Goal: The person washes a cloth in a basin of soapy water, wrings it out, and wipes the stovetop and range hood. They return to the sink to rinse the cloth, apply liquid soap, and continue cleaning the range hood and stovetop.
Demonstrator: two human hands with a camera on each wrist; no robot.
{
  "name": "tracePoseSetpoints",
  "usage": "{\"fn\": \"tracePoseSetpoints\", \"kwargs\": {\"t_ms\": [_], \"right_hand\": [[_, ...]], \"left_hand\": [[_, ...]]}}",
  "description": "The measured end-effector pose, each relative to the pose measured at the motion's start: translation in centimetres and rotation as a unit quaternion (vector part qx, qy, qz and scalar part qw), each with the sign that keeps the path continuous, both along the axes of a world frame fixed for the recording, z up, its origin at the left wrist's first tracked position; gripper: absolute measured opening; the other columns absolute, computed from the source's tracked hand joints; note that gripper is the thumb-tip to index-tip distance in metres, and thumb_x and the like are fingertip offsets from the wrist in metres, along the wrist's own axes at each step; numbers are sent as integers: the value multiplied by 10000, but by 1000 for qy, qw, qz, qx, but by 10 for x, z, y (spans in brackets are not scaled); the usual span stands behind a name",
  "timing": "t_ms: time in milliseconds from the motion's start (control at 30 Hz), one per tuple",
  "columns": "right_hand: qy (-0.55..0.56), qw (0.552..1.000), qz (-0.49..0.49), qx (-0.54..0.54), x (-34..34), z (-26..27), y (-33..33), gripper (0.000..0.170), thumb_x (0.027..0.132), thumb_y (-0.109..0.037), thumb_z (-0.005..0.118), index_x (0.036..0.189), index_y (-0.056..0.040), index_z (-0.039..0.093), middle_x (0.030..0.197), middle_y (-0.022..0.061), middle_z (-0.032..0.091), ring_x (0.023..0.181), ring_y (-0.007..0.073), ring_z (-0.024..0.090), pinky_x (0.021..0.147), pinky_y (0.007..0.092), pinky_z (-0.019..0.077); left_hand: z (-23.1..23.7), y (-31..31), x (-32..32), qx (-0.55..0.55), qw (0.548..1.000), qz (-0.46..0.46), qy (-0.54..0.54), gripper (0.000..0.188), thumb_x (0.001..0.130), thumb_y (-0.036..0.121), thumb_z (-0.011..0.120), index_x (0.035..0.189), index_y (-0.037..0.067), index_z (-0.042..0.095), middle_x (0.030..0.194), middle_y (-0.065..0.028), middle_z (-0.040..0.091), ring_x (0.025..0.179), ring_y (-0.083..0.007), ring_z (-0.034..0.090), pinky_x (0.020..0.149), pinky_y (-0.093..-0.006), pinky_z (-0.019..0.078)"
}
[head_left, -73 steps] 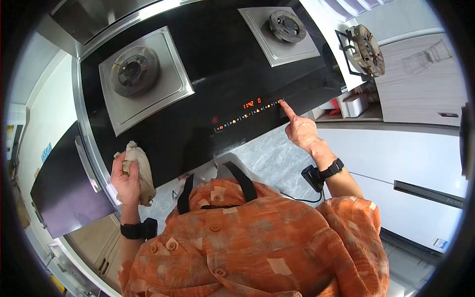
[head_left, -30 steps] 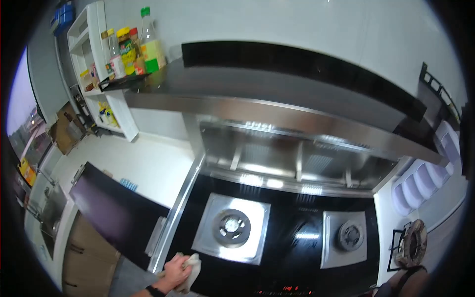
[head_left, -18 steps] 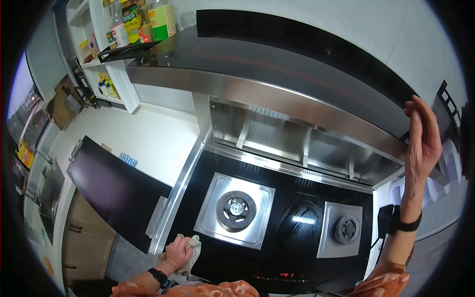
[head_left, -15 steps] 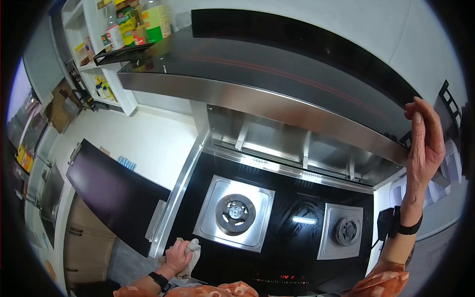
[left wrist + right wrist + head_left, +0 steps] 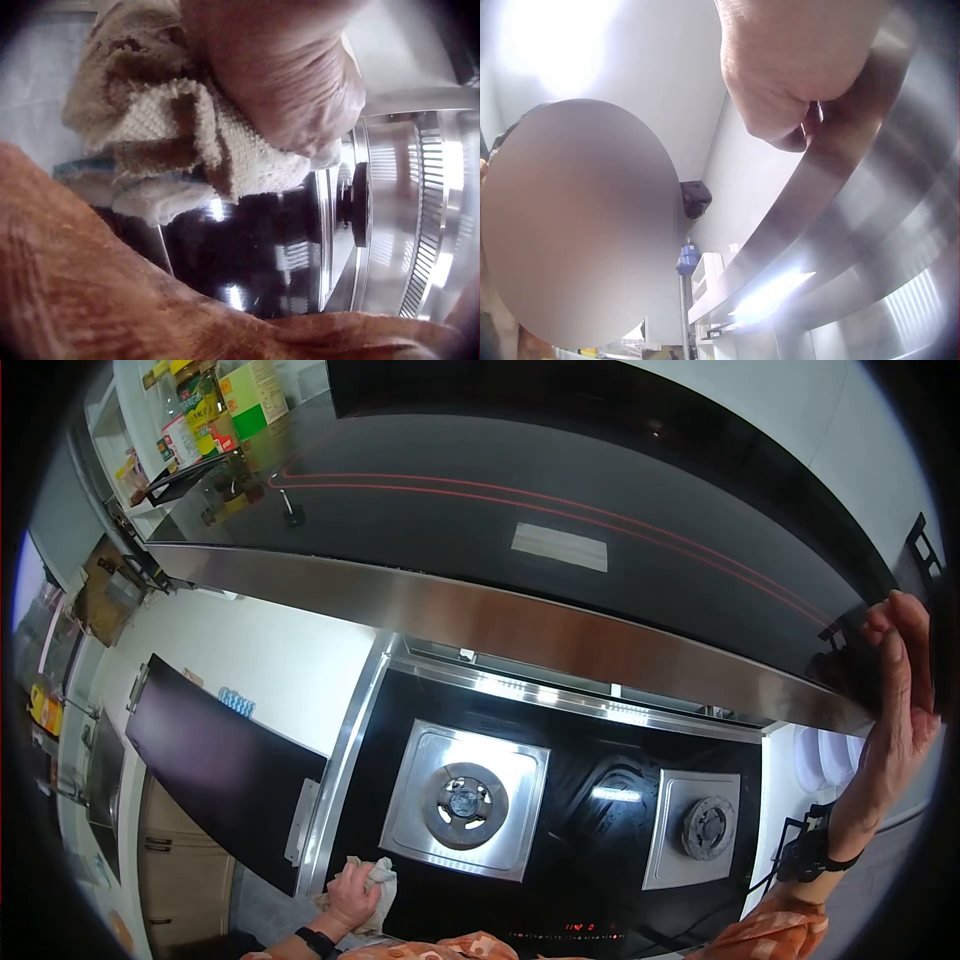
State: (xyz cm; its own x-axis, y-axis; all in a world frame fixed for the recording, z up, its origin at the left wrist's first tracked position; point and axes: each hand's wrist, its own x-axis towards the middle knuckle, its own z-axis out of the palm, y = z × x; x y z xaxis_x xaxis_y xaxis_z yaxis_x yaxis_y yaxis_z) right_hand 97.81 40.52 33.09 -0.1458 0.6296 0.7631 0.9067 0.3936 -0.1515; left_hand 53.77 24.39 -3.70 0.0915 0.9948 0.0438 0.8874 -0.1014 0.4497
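In the head view my left hand (image 5: 352,900) grips a crumpled light cloth (image 5: 378,880) at the front left corner of the black hob (image 5: 590,880). The left wrist view shows the cloth (image 5: 180,135) bunched under that hand (image 5: 277,67). My right hand (image 5: 905,690) is raised at the right end of the range hood (image 5: 560,615), with its fingers partly bent beside the dark glass; contact cannot be told. Thin red lines glow on this glass. In the right wrist view the hand (image 5: 795,67) is beside the hood's metal edge (image 5: 840,150).
Two burners, the left (image 5: 465,805) and the right (image 5: 708,828), sit on metal plates. Red digits glow at the hob's front. A dark panel (image 5: 220,760) lies left of the hob by the white counter (image 5: 290,660). Bottles (image 5: 200,405) stand at the upper left.
My right hand has gone from the hob's front controls up to the hood's right end. The head view has shifted toward the hood, and its red lines show brighter. My left hand still grips the cloth.
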Motion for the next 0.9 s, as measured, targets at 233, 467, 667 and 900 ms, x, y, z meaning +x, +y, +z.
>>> {"fn": "tracePoseSetpoints", "kwargs": {"t_ms": [233, 467, 667, 900], "right_hand": [[37, 999, 13, -9, -1, -1, 3, 297, 895, -239, 494, 1129, -68, 558, 1001, 81, 611, 938, 162, 595, 901, 303, 438], [92, 994, 58, 8, 0, -4, 14, 274, 866, -205, 549, 1075, -32, 580, 987, 83, 608, 940, 144, 578, 882, 272, 443], [147, 972, 175, -52, 6, 4, 22, 277, 855, -207, 567, 1054, -17, 594, 962, 66, 616, 897, 122, 576, 845, 231, 440], [195, 962, 170, -91, 15, 9, 19, 300, 857, -260, 561, 1082, -65, 598, 952, 30, 624, 860, 81, 556, 869, 209, 410]], "left_hand": [[2, 0, 1, 22, 1000, -6, 2, 321, 672, 193, 620, 965, 86, 541, 797, -110, 497, 663, -307, 556, 526, -384, 455], [-10, -5, 0, 57, 998, 15, -22, 311, 690, 184, 602, 976, 81, 535, 819, -122, 506, 716, -318, 554, 581, -380, 456], [-13, -7, -1, 119, 991, 11, -69, 303, 702, 141, 591, 983, 42, 534, 835, -140, 513, 742, -334, 542, 611, -391, 457], [-15, -4, -2, 126, 986, 23, -105, 283, 716, 117, 569, 983, 23, 553, 860, -149, 550, 805, -331, 554, 669, -377, 457]]}}
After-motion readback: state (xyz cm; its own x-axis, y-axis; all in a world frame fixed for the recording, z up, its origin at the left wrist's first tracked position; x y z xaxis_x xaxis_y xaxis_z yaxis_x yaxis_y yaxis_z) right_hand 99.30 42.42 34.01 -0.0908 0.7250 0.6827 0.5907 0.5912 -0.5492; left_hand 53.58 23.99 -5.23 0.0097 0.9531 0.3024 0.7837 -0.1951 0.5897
